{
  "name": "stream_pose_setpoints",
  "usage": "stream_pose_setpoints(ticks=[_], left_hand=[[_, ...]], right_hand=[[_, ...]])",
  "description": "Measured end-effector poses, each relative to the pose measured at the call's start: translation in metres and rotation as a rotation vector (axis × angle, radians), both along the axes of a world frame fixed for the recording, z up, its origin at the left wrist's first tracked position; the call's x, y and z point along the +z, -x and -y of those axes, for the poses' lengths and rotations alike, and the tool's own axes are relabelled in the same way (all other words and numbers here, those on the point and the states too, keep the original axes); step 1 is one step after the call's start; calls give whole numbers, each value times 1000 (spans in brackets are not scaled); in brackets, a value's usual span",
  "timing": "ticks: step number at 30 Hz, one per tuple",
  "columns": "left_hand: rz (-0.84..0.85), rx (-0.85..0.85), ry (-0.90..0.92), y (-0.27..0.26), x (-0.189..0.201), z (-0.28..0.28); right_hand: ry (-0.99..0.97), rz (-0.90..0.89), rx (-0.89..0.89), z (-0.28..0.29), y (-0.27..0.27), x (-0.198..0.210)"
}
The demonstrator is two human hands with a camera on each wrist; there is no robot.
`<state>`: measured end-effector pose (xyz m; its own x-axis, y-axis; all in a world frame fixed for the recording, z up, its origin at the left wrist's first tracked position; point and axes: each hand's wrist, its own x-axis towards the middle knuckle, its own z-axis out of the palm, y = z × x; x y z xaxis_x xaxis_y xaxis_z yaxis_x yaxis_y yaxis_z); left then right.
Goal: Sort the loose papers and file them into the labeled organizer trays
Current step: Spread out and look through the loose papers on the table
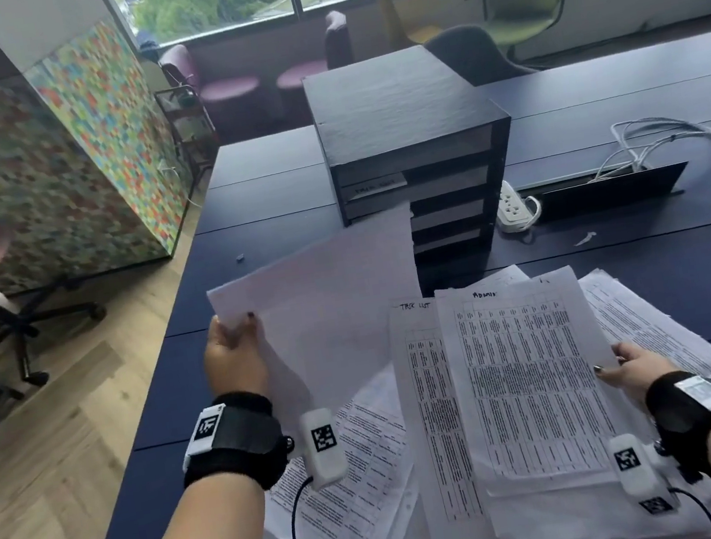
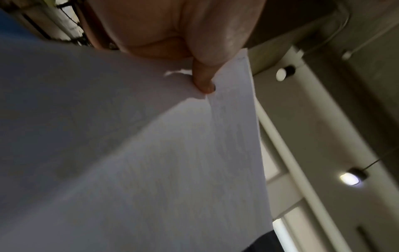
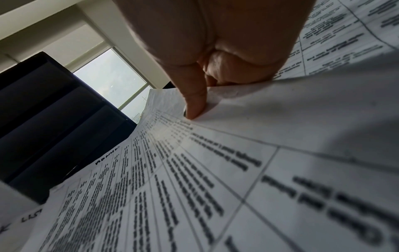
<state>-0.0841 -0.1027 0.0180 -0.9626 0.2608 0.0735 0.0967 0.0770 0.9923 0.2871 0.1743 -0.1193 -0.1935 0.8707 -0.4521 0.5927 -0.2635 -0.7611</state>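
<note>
Though slotted, organizer (image 1: 415, 158) with one visibly labelled tray (image 1: 373, 186).

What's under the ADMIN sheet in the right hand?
Under the ADMIN sheet pinched by the right hand lie a TASK LIST sheet and more printed papers; whatever lies beneath its middle is covered.

Papers (image 1: 523, 387) before organizer (image 1: 409, 146)

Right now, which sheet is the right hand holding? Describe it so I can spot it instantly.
Start at the black organizer on the blue table; in front of it lies a spread of printed papers. The right hand pinches the right edge of the top sheet, a dense table headed "ADMIN" in handwriting, unlike its left neighbour, headed "TASK LIST".
</note>
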Motion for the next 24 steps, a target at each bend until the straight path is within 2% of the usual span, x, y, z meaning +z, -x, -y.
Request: stream_pose_setpoints(ticks=[3,5,9,11,14,17,19,22,24], left_hand=[[29,-126,-224,-10,22,-11],[6,-269,-270,-28,33,-18],[-103,-677,-22,-64,23,-24],[-129,-757,189,-73,2,-23],[-76,-690,470,-77,-32,-15],[-5,-643,583,-73,-63,-4],[144,-544,536,-69,-77,0],[480,-317,342,-65,-91,2],[608,-256,293,-62,-92,1]], right_hand=[[0,0,-2,3,0,3],[5,12,-1,2,-2,2],[15,21,11,3,-1,4],[15,14,15,4,-2,4],[26,-22,-4,6,-3,6],[36,-47,-12,6,-4,6],[43,-47,-5,7,-5,6],[39,-50,-16,8,-5,7],[30,-64,-31,12,-3,12]])
